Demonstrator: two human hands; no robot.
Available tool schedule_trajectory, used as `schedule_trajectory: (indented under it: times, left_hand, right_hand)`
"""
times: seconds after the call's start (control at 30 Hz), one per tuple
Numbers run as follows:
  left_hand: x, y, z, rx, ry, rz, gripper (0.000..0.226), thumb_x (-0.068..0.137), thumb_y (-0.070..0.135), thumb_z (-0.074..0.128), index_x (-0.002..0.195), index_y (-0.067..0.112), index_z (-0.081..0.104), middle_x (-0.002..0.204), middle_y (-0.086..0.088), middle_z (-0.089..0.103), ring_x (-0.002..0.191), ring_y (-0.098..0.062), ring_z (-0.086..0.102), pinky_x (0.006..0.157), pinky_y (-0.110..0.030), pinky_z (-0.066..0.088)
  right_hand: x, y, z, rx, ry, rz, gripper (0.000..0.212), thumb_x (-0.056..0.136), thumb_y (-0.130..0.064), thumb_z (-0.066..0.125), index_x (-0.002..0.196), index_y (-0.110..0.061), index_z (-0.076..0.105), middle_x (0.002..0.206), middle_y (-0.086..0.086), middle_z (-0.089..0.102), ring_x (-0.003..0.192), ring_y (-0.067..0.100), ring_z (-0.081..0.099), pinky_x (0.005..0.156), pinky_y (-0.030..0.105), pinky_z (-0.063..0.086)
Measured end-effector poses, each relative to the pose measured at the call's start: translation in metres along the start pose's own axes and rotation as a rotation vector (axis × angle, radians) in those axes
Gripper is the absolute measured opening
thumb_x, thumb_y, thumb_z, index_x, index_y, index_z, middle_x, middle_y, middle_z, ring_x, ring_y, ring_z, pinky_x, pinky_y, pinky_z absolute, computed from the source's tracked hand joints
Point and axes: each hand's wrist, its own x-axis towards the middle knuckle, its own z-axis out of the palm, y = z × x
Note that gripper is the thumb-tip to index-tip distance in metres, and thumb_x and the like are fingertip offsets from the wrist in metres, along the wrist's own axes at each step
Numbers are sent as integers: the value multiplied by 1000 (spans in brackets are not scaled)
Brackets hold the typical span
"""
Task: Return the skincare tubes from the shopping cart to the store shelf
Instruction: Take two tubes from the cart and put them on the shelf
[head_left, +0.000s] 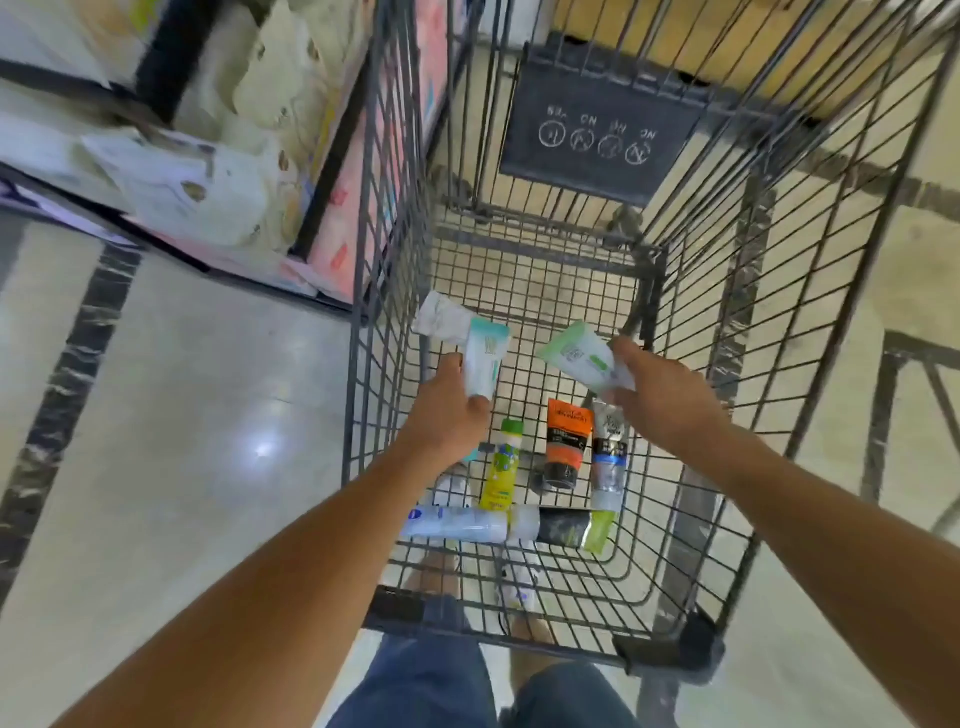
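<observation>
At far left a store shelf (218, 171) holds pale packaged goods (blurred). Inside the wire shopping cart (691, 322), the left hand (447, 410) grips a white-and-teal tube (483, 364), with a second white tube (441, 317) just behind it. The right hand (660, 395) pinches a light-green tube (582, 356). On the cart floor lie a yellow bottle (501, 467), an orange-and-black tube (566, 441), a silver tube (609, 457) and a white bottle (457, 524).

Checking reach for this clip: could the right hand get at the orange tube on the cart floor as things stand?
Probably not yet: the right hand already holds a green tube. The orange tube lies uncovered just below it, so the path looks free once that grip is emptied.
</observation>
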Motion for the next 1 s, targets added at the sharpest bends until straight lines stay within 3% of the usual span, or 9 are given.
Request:
schedule_trajectory:
  times: [0.07,0.13,0.2,0.27,0.43,0.57,0.7,0.8,1.0]
  left_hand:
    - [-12,29,-20,-92,-15,43,42,99,10,47,139,9,34,140,-13,51,102,-24,60,46,-13,45]
    - [-28,59,-44,-177,6,77,39,99,11,47,137,12,37,139,-8,52,111,-27,60,67,-24,56]
    - [-47,85,-69,-258,38,113,39,98,11,48,136,16,40,139,-7,53,115,-27,59,90,-46,55]
    - [-71,107,-95,-322,74,172,39,95,8,50,133,15,43,136,-8,56,116,-26,59,97,-50,51]
    - [-151,153,-151,-501,235,298,28,93,-1,56,116,13,51,113,-3,64,103,-20,63,84,-39,53]
    - [-224,163,-187,-674,333,405,30,92,-6,57,113,15,56,93,8,69,90,-16,67,68,-32,58]
    - [-298,148,-211,-804,518,444,39,92,-6,56,128,10,51,105,-1,65,89,-15,65,65,-33,59]
    - [-357,123,-220,-864,673,466,35,93,-5,55,121,15,54,99,6,71,85,-13,68,57,-32,58]
    - [-491,58,-219,-799,979,447,30,96,0,53,122,15,53,109,3,68,85,-11,69,63,-32,60]
  right_hand:
    - [-22,-3,-35,137,27,26,40,96,-28,57,133,-23,42,117,9,66,74,23,57,54,22,38]
    - [-42,-7,-69,256,81,27,39,94,-27,61,129,-19,46,117,8,66,78,23,56,52,20,32]
    - [-58,-13,-102,342,132,-8,44,92,-30,65,130,-18,47,119,7,65,87,26,62,59,23,41]
    - [-70,-22,-134,381,178,-83,52,90,-30,68,134,-17,45,125,6,64,99,28,65,73,27,45]
    - [-108,-53,-206,629,182,-247,52,86,-34,72,128,-15,47,119,4,63,100,28,66,82,52,57]
    - [-143,-91,-252,700,227,-461,57,77,-48,75,125,-28,51,118,-3,65,102,23,66,85,54,56]
    - [-181,-142,-276,681,243,-666,39,80,-41,76,114,-29,59,109,-4,68,100,22,67,84,52,57]
    - [-215,-186,-275,660,208,-778,38,78,-37,78,111,-23,64,106,-1,71,95,20,69,81,48,58]
    - [-298,-285,-233,697,-35,-945,36,79,-19,80,110,-11,63,99,9,72,87,24,72,72,45,62]
